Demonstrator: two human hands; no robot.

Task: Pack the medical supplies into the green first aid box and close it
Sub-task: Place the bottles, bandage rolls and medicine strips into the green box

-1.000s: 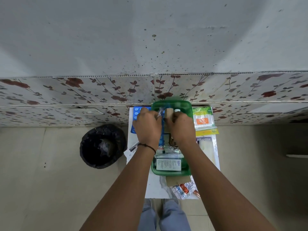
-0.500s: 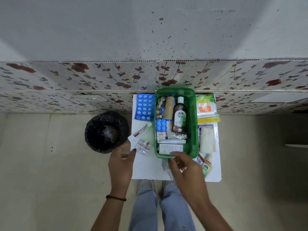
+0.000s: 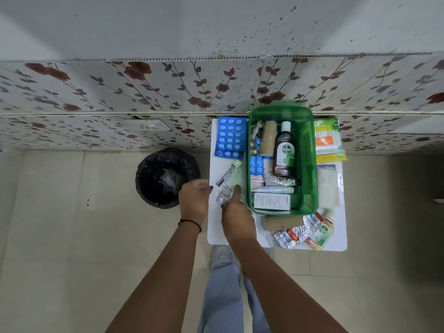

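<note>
Head view: both hands, left hand (image 3: 194, 197) and right hand (image 3: 236, 213), perhaps touching foil strip (image 3: 224, 196).

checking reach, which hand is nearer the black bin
Left. The left hand sits at the black bin's right edge; the right hand is farther right, beside the green box.

I see a speckled grey wall (image 3: 216, 27) above floral panelling (image 3: 120, 92), a beige tiled floor (image 3: 60, 236), and what looks like a black-lined bin (image 3: 165, 176) beside the white tabletop (image 3: 216, 227).
</note>
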